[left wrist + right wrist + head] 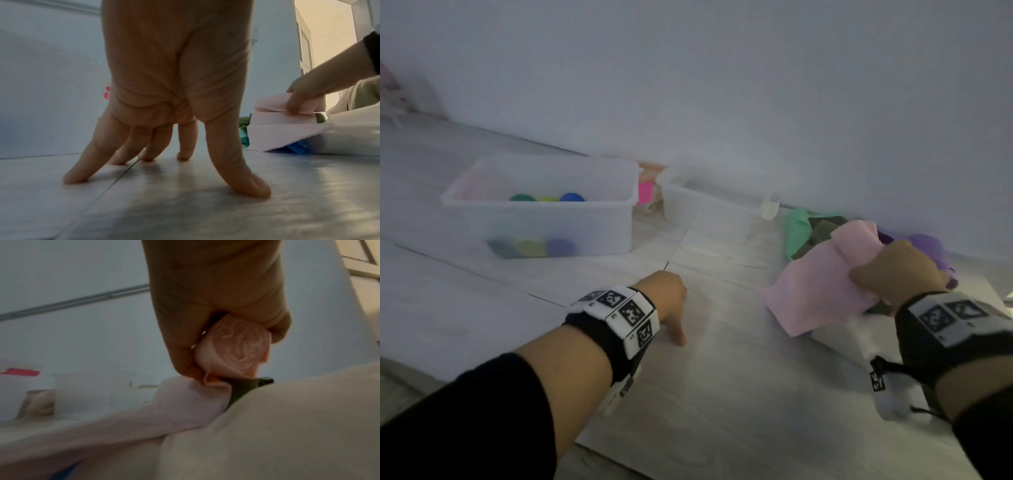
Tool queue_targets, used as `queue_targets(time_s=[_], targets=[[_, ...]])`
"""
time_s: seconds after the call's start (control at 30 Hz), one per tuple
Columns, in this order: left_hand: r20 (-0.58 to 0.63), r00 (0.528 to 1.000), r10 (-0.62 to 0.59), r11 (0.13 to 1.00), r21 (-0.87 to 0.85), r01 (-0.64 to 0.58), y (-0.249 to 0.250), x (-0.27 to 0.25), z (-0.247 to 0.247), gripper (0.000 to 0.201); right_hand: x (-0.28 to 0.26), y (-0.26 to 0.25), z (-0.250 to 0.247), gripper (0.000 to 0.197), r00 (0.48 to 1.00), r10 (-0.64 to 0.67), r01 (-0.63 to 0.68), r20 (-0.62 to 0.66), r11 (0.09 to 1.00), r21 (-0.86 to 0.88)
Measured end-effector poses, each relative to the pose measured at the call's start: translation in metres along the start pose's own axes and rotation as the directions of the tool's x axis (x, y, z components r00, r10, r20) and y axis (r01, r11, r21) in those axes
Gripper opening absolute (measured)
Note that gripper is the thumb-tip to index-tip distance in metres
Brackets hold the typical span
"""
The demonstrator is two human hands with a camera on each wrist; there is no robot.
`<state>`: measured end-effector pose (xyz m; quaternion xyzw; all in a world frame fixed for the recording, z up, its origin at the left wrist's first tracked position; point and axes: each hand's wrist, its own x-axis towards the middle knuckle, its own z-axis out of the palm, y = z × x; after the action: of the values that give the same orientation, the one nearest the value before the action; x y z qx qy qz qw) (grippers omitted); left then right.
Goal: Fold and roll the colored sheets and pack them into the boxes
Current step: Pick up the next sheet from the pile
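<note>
No readable words, brand names or numbers appear in any of the three views. The only markings are square black-and-white coded patterns on the left wristband (625,313) and on the right wristband (948,317); tiny characters printed beside those squares are too blurred to make out.

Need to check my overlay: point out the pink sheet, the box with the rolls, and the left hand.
pink sheet (815,287), head view, hanging flat part.
box with the rolls (558,224), head view, front wall.
left hand (666,294), head view, back of hand.
</note>
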<state>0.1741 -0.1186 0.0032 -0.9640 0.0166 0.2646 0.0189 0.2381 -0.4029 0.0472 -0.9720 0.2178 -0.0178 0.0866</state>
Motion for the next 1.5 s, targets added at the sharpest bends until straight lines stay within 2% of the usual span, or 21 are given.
queue_targets(time_s=[0.13, 0.2, 0.27, 0.33, 0.37, 0.4, 0.47, 0.5, 0.57, 0.6, 0.67, 0.73, 0.77, 0.83, 0.9, 0.97, 1.13, 1.27, 1.4, 1.47, 1.5], targets=[[0.002, 1.0, -0.001, 1.0, -0.011, 0.001, 0.0, 0.0, 0.001, 0.083, -0.022, -0.017, -0.003, 0.053, 0.954, -0.144, 0.172, -0.263, 0.981, 0.09], [0.015, 1.0, 0.019, 1.0, -0.009, -0.018, -0.002, -0.002, -0.001, 0.083, -0.036, -0.031, -0.01, 0.052, 0.949, -0.198, 0.261, -0.245, 0.93, 0.26], [0.032, 0.997, 0.064, 0.997, -0.037, -0.063, -0.008, -0.008, -0.007, 0.081, -0.053, -0.048, -0.017, 0.052, 0.954, -0.265, 0.301, -0.143, 0.822, 0.484], [-0.012, 0.998, 0.062, 0.975, -0.211, -0.063, -0.019, -0.013, -0.015, 0.074, -0.071, -0.063, -0.018, 0.05, 0.907, -0.372, 0.416, -0.197, 0.721, 0.554], [-0.037, 0.998, 0.051, 0.907, -0.417, -0.061, -0.028, -0.017, -0.017, 0.071, -0.079, -0.07, -0.018, 0.048, 0.861, -0.428, 0.508, -0.277, 0.683, 0.525], [-0.026, 0.998, 0.055, 0.728, -0.683, -0.058, -0.037, -0.021, -0.019, 0.072, -0.089, -0.076, -0.017, 0.046, 0.801, -0.48, 0.598, -0.358, 0.645, 0.475], [0.074, 0.959, 0.272, 0.212, -0.977, 0.015, -0.055, -0.028, -0.02, 0.09, -0.106, -0.086, -0.015, 0.045, 0.648, -0.599, 0.76, -0.47, 0.551, 0.345], [0.099, 0.906, 0.411, 0.053, -0.995, 0.084, -0.064, -0.031, -0.018, 0.101, -0.114, -0.089, -0.013, 0.044, 0.539, -0.675, 0.838, -0.504, 0.489, 0.241], [0.088, 0.805, 0.586, -0.06, -0.987, 0.152, -0.075, -0.036, -0.01, 0.112, -0.127, -0.094, -0.007, 0.042, 0.321, -0.804, 0.928, -0.5, 0.374, -0.006], [0.088, 0.779, 0.621, -0.07, -0.984, 0.167, -0.077, -0.038, -0.005, 0.111, -0.133, -0.095, -0.003, 0.043, 0.263, -0.844, 0.939, -0.468, 0.335, -0.076], [0.08, 0.798, 0.598, -0.112, -0.977, 0.182, -0.073, -0.042, 0.005, 0.091, -0.14, -0.094, 0.009, 0.045, 0.198, -0.9, 0.954, -0.389, 0.268, -0.134], [0.059, 0.876, 0.478, -0.213, -0.96, 0.181, -0.062, -0.043, 0.014, 0.05, -0.146, -0.088, 0.023, 0.046, 0.159, -0.95, 0.965, -0.27, 0.207, -0.16], [0.035, 0.921, 0.387, -0.278, -0.948, 0.153, -0.058, -0.041, 0.019, 0.031, -0.148, -0.084, 0.03, 0.047, 0.152, -0.971, 0.97, -0.185, 0.183, -0.161], [-0.035, 0.986, 0.164, -0.4, -0.916, 0.034, -0.051, -0.035, 0.025, 0.022, -0.152, -0.078, 0.042, 0.053, 0.178, -0.983, 0.973, 0.043, 0.17, -0.154], [-0.071, 0.997, 0.042, -0.486, -0.873, -0.042, -0.047, -0.032, 0.025, 0.025, -0.157, -0.074, 0.055, 0.06, 0.219, -0.95, 0.971, 0.222, 0.19, -0.144], [-0.088, 0.996, -0.001, -0.503, -0.861, -0.077, -0.046, -0.033, 0.02, 0.021, -0.166, -0.073, 0.068, 0.057, 0.254, -0.926, 0.966, 0.28, 0.254, -0.036], [-0.202, 0.979, -0.002, -0.406, -0.895, -0.186, -0.045, -0.039, -0.014, 0.023, -0.183, -0.083, 0.074, 0.06, 0.347, -0.894, 0.897, 0.283, 0.404, 0.18], [-0.322, 0.946, -0.024, -0.383, -0.871, -0.306, -0.048, -0.042, -0.056, 0.022, -0.189, -0.089, 0.07, 0.049, 0.362, -0.884, 0.874, 0.297, 0.432, 0.221], [-0.432, 0.901, -0.036, -0.336, -0.844, -0.418, -0.051, -0.043, -0.099, 0.028, -0.195, -0.091, 0.071, 0.067, 0.346, -0.868, 0.909, 0.357, 0.404, 0.103], [-0.474, 0.878, -0.068, -0.25, -0.844, -0.475, -0.053, -0.043, -0.118, 0.024, -0.197, -0.088, 0.074, 0.064, 0.327, -0.852, 0.924, 0.41, 0.379, 0.051], [-0.503, 0.86, -0.085, -0.131, -0.85, -0.51, -0.056, -0.041, -0.129, 0.021, -0.199, -0.086, 0.076, 0.06, 0.322, -0.849, 0.924, 0.419, 0.379, 0.059]])
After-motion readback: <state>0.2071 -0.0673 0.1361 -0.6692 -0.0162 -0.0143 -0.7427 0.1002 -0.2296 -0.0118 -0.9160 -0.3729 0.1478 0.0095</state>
